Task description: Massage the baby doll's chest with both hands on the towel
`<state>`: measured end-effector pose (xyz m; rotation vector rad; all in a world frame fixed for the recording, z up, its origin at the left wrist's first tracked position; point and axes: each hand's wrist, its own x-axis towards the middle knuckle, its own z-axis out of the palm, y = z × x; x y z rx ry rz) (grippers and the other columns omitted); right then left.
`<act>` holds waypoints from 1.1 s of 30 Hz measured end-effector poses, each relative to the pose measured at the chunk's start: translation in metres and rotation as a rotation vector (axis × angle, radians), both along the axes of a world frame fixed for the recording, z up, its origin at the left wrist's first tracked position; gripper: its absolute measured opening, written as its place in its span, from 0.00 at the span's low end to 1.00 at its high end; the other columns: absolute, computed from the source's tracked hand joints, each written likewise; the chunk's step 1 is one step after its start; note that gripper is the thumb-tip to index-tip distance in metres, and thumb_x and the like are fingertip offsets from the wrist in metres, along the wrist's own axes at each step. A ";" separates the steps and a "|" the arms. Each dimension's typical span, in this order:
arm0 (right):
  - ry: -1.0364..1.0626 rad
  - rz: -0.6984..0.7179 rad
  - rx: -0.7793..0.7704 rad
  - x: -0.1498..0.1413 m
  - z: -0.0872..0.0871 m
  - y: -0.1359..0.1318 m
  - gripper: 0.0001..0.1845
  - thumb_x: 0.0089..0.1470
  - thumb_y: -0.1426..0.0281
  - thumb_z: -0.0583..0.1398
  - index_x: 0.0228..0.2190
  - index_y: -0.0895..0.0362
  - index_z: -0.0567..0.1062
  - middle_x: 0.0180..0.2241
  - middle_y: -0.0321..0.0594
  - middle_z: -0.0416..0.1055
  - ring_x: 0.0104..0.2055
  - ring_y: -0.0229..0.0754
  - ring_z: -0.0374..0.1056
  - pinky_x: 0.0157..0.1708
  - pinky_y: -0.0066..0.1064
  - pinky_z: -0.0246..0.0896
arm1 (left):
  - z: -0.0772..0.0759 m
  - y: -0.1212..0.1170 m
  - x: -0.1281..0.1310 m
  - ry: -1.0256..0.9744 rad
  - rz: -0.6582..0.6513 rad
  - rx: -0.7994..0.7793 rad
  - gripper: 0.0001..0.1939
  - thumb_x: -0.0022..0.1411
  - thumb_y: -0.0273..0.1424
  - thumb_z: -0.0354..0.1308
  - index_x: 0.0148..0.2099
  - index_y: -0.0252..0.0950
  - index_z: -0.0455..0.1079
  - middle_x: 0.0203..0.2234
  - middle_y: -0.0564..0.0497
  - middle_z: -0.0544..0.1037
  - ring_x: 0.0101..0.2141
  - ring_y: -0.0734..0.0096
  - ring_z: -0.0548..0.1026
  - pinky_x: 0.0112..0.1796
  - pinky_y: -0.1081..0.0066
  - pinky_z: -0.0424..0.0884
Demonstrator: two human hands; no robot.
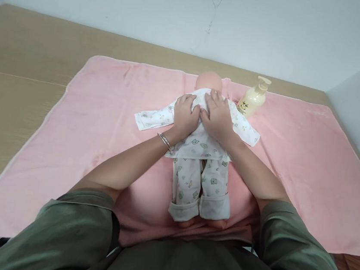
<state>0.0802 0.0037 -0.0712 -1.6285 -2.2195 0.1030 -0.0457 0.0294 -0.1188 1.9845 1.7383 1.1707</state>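
A baby doll (209, 81) lies stretched out on a pink blanket, its bare head toward the wall and its feet toward me. It wears a white printed top (195, 143) with the sleeves spread sideways, and matching trousers (189, 181) with turned-up cuffs. My left hand (185, 114) rests flat on the left side of the doll's upper body, fingers extended. Beside it, my right hand (218, 113) lies flat on the other side, fingers spread and pointing toward the head. The two thumbs come close together in the middle. Neither hand grips anything.
A pale yellow pump bottle (254, 98) stands on the blanket right of the doll's head. The pink blanket (122, 98) covers much of the wooden table (23, 52). A white wall (116, 6) with cracks rises behind the table.
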 end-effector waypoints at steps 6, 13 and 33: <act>0.024 0.012 0.012 0.003 0.000 0.003 0.29 0.60 0.72 0.45 0.62 0.61 0.62 0.69 0.49 0.52 0.73 0.51 0.43 0.70 0.56 0.40 | 0.000 0.001 -0.001 -0.001 -0.007 0.015 0.19 0.61 0.30 0.47 0.53 0.37 0.70 0.51 0.44 0.76 0.55 0.58 0.70 0.60 0.58 0.65; 0.086 0.100 -0.078 0.008 -0.003 0.013 0.27 0.62 0.68 0.50 0.60 0.60 0.67 0.67 0.50 0.58 0.71 0.54 0.50 0.69 0.54 0.45 | 0.000 0.001 0.000 -0.048 -0.019 0.018 0.20 0.61 0.30 0.48 0.52 0.34 0.71 0.52 0.41 0.76 0.55 0.55 0.70 0.60 0.57 0.64; 0.257 -0.204 0.106 0.107 0.040 0.050 0.32 0.59 0.73 0.46 0.65 0.61 0.57 0.69 0.48 0.52 0.73 0.50 0.43 0.71 0.54 0.37 | 0.108 0.033 0.100 -1.067 -0.536 -0.538 0.37 0.71 0.51 0.28 0.62 0.32 0.63 0.54 0.38 0.73 0.63 0.53 0.65 0.57 0.54 0.68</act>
